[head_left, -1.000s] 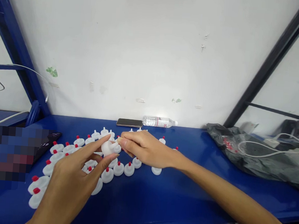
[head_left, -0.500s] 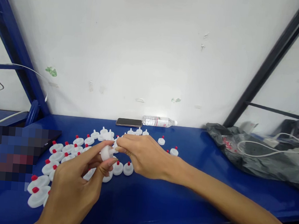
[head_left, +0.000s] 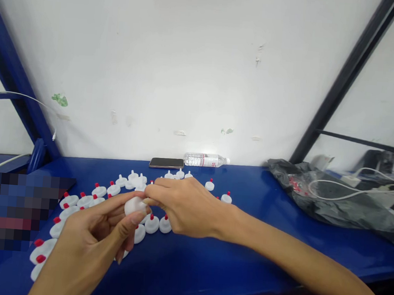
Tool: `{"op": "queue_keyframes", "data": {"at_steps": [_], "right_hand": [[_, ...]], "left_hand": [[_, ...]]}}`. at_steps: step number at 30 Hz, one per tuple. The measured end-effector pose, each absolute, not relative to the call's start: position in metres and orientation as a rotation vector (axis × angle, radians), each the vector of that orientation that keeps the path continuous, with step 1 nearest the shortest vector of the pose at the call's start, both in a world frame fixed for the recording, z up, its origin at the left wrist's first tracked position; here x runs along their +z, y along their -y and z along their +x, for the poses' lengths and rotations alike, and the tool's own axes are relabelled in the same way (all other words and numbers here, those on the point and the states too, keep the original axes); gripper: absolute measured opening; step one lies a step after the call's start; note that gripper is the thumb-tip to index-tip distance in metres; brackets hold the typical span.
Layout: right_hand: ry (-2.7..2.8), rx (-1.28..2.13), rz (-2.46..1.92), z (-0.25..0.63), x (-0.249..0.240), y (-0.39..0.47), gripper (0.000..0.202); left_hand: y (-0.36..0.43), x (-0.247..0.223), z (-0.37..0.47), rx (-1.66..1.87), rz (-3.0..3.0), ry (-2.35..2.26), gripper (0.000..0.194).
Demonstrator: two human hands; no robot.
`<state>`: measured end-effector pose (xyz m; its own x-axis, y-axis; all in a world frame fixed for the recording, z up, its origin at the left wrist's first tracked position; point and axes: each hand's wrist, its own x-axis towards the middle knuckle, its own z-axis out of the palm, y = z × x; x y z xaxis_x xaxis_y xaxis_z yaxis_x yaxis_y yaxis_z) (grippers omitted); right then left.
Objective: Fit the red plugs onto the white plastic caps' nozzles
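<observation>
Between thumb and fingers, my left hand (head_left: 96,230) grips a white plastic nozzle cap (head_left: 134,207), turned on its side. The fingers of my right hand (head_left: 179,203) are pinched at the spout end of that same cap, hiding its tip. Around and behind both hands stand several white nozzle caps with red tips (head_left: 152,225) on the blue table. Farther back, near my right fingers, a group of white nozzle caps without red tips (head_left: 133,176) stands upright.
A phone (head_left: 166,163) and a clear plastic bottle (head_left: 205,160) lie against the wall. At right is a black plastic bag (head_left: 342,211) with a white cable (head_left: 336,195) on it. A blue frame post (head_left: 21,79) rises at left, and a dark post (head_left: 345,82) at right.
Both hands stay on the cap, which has turned slightly, with its broad base facing me more. My left fingers have shifted their hold. The whole view has moved a little.
</observation>
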<state>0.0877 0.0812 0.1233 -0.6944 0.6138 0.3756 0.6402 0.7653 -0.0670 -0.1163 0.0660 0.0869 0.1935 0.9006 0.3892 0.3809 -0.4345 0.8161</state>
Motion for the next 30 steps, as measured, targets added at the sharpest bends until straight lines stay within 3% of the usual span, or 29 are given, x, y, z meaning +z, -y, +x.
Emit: {"op": "queue_keyframes", "data": {"at_steps": [2, 9, 19, 23, 28, 30], "right_hand": [[2.605, -0.089, -0.972, 0.090, 0.126, -0.085, 0.015], [2.586, -0.200, -1.193, 0.102, 0.124, -0.102, 0.041], [2.387, -0.342, -1.875, 0.160, 0.112, -0.161, 0.051], [2.413, -0.207, -2.049, 0.181, 0.099, -0.181, 0.028], [2.418, -0.132, -2.100, 0.190, 0.092, -0.188, 0.037], [2.367, -0.205, -2.073, 0.189, 0.093, -0.188, 0.051]], "left_hand": [[-0.072, 0.084, -0.119, 1.108, 1.999, -1.303, 0.063], [-0.090, 0.077, -0.130, 1.048, 2.188, -1.641, 0.073], [-0.080, 0.077, -0.121, 1.103, 2.290, -1.520, 0.045], [-0.081, 0.078, -0.117, 1.129, 2.331, -1.479, 0.041], [-0.080, 0.078, -0.117, 1.154, 2.365, -1.461, 0.039], [-0.079, 0.078, -0.116, 1.158, 2.379, -1.464, 0.040]]}}
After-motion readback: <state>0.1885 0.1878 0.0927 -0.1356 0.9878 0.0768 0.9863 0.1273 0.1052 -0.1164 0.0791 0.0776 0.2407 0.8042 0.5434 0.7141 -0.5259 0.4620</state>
